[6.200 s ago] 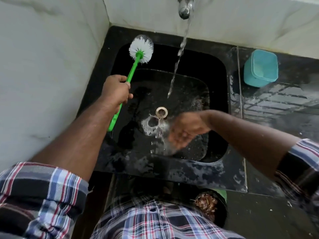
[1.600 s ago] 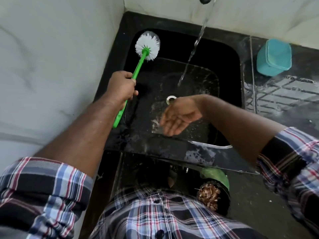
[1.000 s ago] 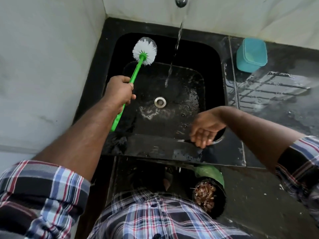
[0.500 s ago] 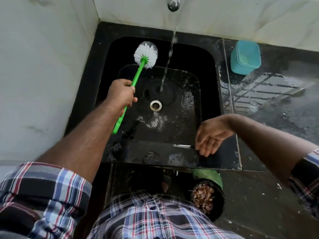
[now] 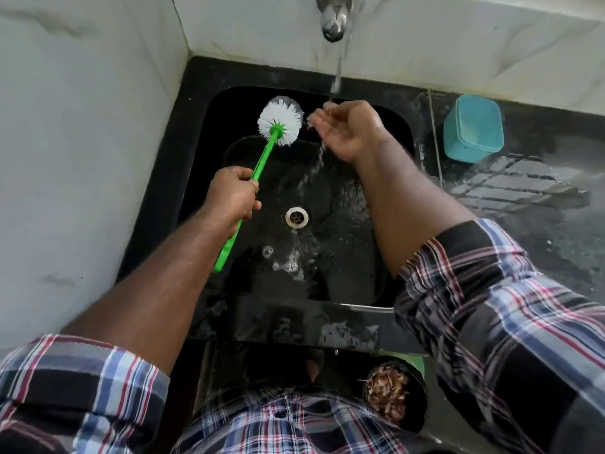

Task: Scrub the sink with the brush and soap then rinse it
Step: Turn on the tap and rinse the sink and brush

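Head view: rinse stage. Tap (image 5: 333, 19) running; right hand (image 5: 348, 131) cupped open under stream; left hand (image 5: 234, 198) grips brush (image 5: 273, 136); foam patch (image 5: 289, 263) left in sink (image 5: 196, 132).

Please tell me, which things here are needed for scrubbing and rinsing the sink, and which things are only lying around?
For the job:
- sink
- brush, held by the left hand
- tap with running water
- right hand, cupped under the stream

Lying about:
- teal container on the counter
- dark pot of dry scraps below the sink
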Demonstrator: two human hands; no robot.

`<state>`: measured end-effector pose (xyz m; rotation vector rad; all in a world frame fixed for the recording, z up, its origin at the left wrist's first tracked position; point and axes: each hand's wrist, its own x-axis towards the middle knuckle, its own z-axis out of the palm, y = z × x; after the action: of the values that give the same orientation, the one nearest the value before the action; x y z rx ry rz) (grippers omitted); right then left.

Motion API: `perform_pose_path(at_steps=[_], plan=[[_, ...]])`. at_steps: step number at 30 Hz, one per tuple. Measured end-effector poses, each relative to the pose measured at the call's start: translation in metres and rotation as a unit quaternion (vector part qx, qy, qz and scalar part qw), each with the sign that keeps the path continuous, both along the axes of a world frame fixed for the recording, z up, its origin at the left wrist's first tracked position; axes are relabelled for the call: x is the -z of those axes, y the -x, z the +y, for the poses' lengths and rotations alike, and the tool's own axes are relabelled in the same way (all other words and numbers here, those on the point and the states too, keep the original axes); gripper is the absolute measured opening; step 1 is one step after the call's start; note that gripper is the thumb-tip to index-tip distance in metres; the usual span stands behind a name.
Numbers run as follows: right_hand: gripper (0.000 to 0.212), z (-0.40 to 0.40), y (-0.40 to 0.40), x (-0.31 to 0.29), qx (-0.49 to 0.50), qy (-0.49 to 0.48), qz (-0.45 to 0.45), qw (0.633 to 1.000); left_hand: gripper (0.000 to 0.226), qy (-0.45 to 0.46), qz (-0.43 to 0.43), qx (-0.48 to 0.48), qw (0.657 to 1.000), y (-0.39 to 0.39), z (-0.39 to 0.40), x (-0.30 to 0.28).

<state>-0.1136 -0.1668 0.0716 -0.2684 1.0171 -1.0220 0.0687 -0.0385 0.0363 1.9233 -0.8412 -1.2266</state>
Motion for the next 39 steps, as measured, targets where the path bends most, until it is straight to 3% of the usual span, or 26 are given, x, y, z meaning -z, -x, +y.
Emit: perform_pose_path(at_steps=[4,7,9,10,13,15,18,20,22,23,29,35,37,39], plan=[[0.02,-0.025,-0.013,-0.005,0.088,-0.026,-0.123,0.988,0.032,0.0,-0.01,0.008,1.0,-0.004,-0.007,0.001],[0.022,-0.042,-0.028,-0.012,0.067,-0.023,-0.1,0.992,0.032,-0.001,-0.013,0.012,1.0,-0.007,-0.013,0.002],[0.024,-0.047,-0.035,-0.02,-0.04,0.016,0.045,0.998,0.035,-0.005,-0.021,0.027,0.999,-0.008,-0.017,0.003],[0.023,-0.047,-0.038,-0.025,-0.111,0.044,0.162,0.98,0.036,-0.008,-0.022,0.035,0.999,-0.008,-0.018,0.004],[0.029,-0.054,-0.044,-0.034,-0.23,0.135,0.445,0.855,0.037,-0.02,-0.018,0.054,0.998,-0.008,-0.022,0.007],[0.022,-0.066,-0.043,-0.033,-0.232,0.189,0.531,0.793,0.038,-0.026,-0.021,0.064,0.997,-0.009,-0.024,0.008],[0.008,-0.074,-0.032,-0.027,-0.328,0.183,0.54,0.753,0.034,-0.034,-0.026,0.073,0.996,-0.01,-0.026,0.009],[0.016,-0.072,-0.024,-0.023,-0.338,0.137,0.477,0.799,0.031,-0.039,-0.03,0.078,0.996,-0.01,-0.027,0.009],[0.024,-0.072,-0.02,-0.022,-0.292,0.101,0.403,0.861,0.025,-0.043,-0.028,0.085,0.995,-0.009,-0.027,0.009],[0.024,-0.071,-0.018,-0.024,-0.275,0.095,0.386,0.875,0.024,-0.045,-0.027,0.091,0.995,-0.009,-0.026,0.01],[0.023,-0.068,-0.013,-0.032,-0.231,0.103,0.316,0.914,0.029,-0.03,-0.053,0.122,0.991,-0.012,-0.023,0.01],[0.028,-0.048,-0.013,-0.019,-0.064,0.016,0.089,0.994,0.032,-0.01,-0.105,0.154,0.982,-0.026,-0.018,0.001],[0.024,-0.04,-0.014,-0.014,-0.014,-0.006,0.015,1.0,0.033,0.001,-0.107,0.142,0.984,-0.033,-0.015,-0.001],[0.018,-0.035,-0.017,-0.003,0.018,-0.026,0.009,0.999,0.032,0.022,-0.105,0.116,0.987,-0.041,-0.013,-0.005]])
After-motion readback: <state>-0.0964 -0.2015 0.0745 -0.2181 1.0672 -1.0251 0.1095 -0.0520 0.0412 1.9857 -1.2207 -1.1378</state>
